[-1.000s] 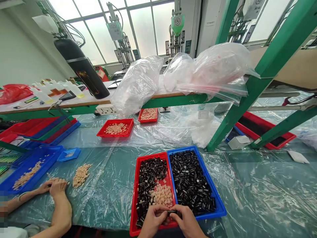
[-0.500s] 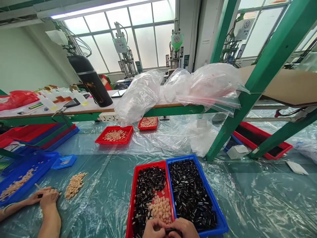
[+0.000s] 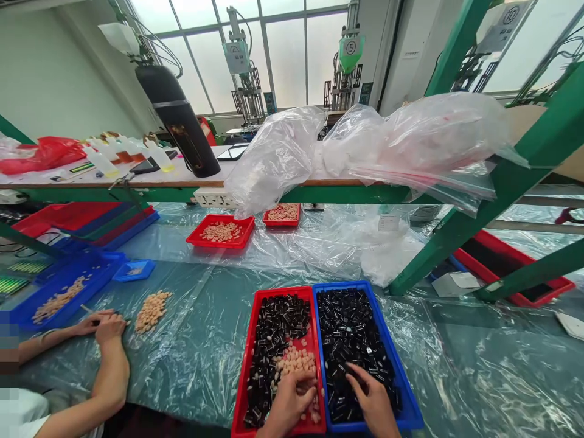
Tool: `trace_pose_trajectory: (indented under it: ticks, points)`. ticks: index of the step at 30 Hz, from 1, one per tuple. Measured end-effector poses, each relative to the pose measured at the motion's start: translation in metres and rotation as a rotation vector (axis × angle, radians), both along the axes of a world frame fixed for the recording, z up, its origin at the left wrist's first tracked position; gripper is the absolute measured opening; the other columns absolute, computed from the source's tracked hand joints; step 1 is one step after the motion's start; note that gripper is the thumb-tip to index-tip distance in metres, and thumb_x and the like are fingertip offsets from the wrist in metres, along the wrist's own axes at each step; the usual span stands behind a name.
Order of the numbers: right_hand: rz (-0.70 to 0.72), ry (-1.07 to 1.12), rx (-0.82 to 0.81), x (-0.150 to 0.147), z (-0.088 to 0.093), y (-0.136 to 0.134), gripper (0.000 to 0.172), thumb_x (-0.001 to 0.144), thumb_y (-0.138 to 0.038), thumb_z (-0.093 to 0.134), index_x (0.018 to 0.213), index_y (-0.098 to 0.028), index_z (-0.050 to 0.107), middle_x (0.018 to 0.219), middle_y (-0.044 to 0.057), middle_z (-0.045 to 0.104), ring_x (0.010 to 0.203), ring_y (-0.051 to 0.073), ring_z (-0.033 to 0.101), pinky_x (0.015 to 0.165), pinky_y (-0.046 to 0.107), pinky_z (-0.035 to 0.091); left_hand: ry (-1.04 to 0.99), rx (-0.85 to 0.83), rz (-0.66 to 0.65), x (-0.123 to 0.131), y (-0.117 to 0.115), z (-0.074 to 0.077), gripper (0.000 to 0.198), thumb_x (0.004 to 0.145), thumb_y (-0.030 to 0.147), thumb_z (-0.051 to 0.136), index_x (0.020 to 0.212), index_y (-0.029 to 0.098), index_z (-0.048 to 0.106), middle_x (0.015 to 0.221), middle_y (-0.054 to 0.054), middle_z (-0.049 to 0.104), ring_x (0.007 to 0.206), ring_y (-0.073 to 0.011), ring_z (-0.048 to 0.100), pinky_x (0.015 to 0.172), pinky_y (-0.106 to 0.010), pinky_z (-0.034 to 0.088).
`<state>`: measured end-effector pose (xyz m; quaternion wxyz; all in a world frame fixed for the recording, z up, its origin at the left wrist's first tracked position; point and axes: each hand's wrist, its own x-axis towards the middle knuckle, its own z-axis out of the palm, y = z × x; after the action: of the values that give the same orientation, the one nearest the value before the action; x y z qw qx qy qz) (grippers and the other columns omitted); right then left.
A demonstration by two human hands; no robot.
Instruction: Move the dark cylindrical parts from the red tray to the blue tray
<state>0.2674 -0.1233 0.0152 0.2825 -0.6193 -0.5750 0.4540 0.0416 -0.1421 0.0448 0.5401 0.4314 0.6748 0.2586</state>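
Observation:
My left hand [image 3: 289, 404] is over the red tray [image 3: 241, 389], its fingers curled and closed at the small beige pieces [image 3: 294, 359]. Whether a piece is between the fingertips I cannot make out. Small black parts [image 3: 285, 313] fill the rest of that tray, with a few pale pieces among them. Over the blue tray [image 3: 406, 377], which stands against the red one, is my right hand [image 3: 374, 398]. Its thumb and forefinger pinch what looks like a small black part [image 3: 348, 367], just above the many black parts [image 3: 347, 322] there.
At the left, another person's hands [image 3: 107, 325] work beside a beige pile [image 3: 152, 311] and a long blue tray [image 3: 77, 298]. Farther back lie two small red trays [image 3: 194, 237] of beige pieces. A shelf [image 3: 337, 194] with plastic bags and a green post [image 3: 438, 243] cross ahead.
My hands were together at the front of the trays around a dark piece. They have parted, left to the beige pieces, right over the blue tray. The view has shifted.

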Motion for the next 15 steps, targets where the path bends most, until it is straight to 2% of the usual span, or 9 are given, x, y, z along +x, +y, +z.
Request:
trace_pose_trajectory:
  ticks: [3,6,10,15]
  points:
    - [-0.011,-0.204,0.076,0.026,-0.005,0.01,0.058,0.081,-0.052,0.054,0.127,-0.018,0.065,0.123,0.013,0.067,0.119,0.034,0.059,0.104,0.049,0.046,0.239,0.061,-0.107,-0.019,0.016,-0.003,0.028,0.073,0.02,0.063,0.099,0.016,0.073,0.102,-0.011,0.073,0.1,-0.0277,0.065,0.094,-0.039,0.048]
    - [0.006,-0.275,0.131,0.035,-0.003,0.014,0.057,0.085,-0.046,0.049,0.133,-0.018,0.059,0.129,0.012,0.064,0.123,0.032,0.056,0.106,0.051,0.045,0.43,0.101,-0.213,-0.034,0.043,-0.006,0.034,0.077,0.008,0.054,0.106,0.016,0.07,0.116,-0.012,0.067,0.114,-0.0264,0.058,0.103,-0.038,0.04]
    - [0.034,-0.254,0.112,0.025,0.009,0.014,0.052,0.089,-0.044,0.045,0.133,-0.019,0.058,0.13,0.011,0.063,0.123,0.03,0.057,0.106,0.049,0.046,0.597,0.154,-0.337,-0.038,0.08,-0.01,0.041,0.081,0.002,0.044,0.112,0.017,0.065,0.12,-0.011,0.061,0.118,-0.0248,0.052,0.103,-0.038,0.038]
    - [0.071,-0.176,0.082,0.003,0.022,0.01,0.046,0.092,-0.045,0.044,0.126,-0.02,0.063,0.126,0.011,0.065,0.119,0.028,0.06,0.104,0.045,0.049,0.699,0.198,-0.417,-0.035,0.105,-0.014,0.031,0.084,0.002,0.041,0.096,0.015,0.066,0.109,-0.014,0.063,0.112,-0.0282,0.054,0.101,-0.044,0.038]
